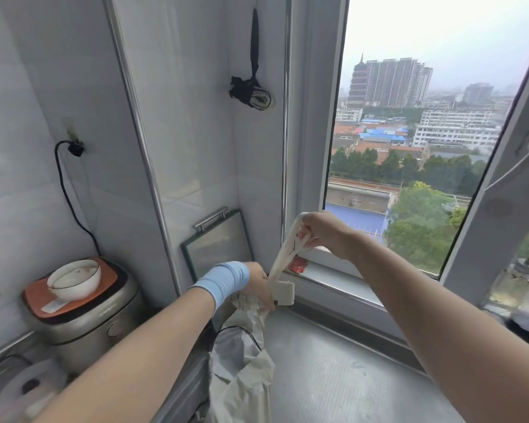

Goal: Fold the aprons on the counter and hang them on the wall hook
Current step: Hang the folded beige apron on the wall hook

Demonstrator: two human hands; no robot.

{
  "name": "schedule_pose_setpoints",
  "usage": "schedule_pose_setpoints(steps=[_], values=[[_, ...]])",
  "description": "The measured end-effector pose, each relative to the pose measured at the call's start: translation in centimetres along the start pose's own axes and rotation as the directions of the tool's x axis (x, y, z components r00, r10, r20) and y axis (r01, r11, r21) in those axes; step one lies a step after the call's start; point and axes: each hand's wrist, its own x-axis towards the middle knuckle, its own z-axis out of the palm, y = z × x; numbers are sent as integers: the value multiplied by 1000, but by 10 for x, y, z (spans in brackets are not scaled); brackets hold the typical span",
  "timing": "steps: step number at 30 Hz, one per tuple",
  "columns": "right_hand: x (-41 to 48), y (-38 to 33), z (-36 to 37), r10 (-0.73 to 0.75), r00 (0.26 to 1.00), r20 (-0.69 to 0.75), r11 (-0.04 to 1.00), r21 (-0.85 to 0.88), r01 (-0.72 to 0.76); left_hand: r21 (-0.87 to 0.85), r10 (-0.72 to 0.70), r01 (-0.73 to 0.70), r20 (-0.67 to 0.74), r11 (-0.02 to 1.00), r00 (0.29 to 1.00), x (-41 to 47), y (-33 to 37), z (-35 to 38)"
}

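A pale cream apron (pixel 242 367) hangs bunched over the steel counter (pixel 333 377). My left hand (pixel 258 288), with a blue band at the wrist, grips the gathered top of the fabric. My right hand (pixel 315 230) is higher, near the window sill, and pinches the apron's cream strap (pixel 283 257), which runs taut between both hands. High on the wall a rolled black apron (pixel 251 93) hangs by its black strap (pixel 254 41); the hook itself is out of view.
A rice cooker (pixel 86 315) with a white bowl (pixel 74 279) on its orange lid stands at the left, its black cord (pixel 64 190) plugged into the wall. A framed board (pixel 217 245) leans in the corner. An open window frame (pixel 501 209) juts in at the right.
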Motion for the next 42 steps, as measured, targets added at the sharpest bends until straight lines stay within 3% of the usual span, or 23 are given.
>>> schedule_pose_setpoints(steps=[2,3,5,7,10,14,17,20,23,28,32,36,42], values=[[-7,-6,14,-18,999,32,997,-69,20,20,-28,31,-118,999,993,9,-6,5],[-11,-8,20,-27,999,41,995,-100,31,-48,-28,21,-153,999,988,13,-9,6],[-19,-7,26,-61,996,68,991,-117,68,-359,-47,-15,-163,933,985,23,-21,5],[-25,3,25,-74,978,193,997,46,67,-620,-60,-55,-162,783,985,28,-36,-1],[-24,33,20,-13,857,515,916,350,-197,-803,11,-172,-203,570,979,38,-64,-7],[-17,72,29,182,787,590,760,423,-493,-816,207,-352,-287,459,935,29,-65,-9],[-12,78,37,350,774,527,739,352,-574,-735,277,-448,-352,510,894,13,-41,-9],[-4,67,36,436,850,297,841,203,-502,-444,406,-531,-349,722,845,8,-24,-6],[3,56,26,371,923,102,928,-10,-372,-24,445,-482,-346,876,826,9,-11,-9],[0,37,12,271,959,87,939,-242,-243,291,432,-343,-344,893,834,9,8,-10],[-3,28,5,186,977,100,921,-365,-138,402,367,-222,-330,888,870,13,18,-5],[-7,27,1,144,975,169,886,-461,-51,529,429,-199,-356,825,830,10,33,-7],[-12,42,1,106,968,227,950,-310,-32,342,350,-234,-332,910,876,15,29,-5]])
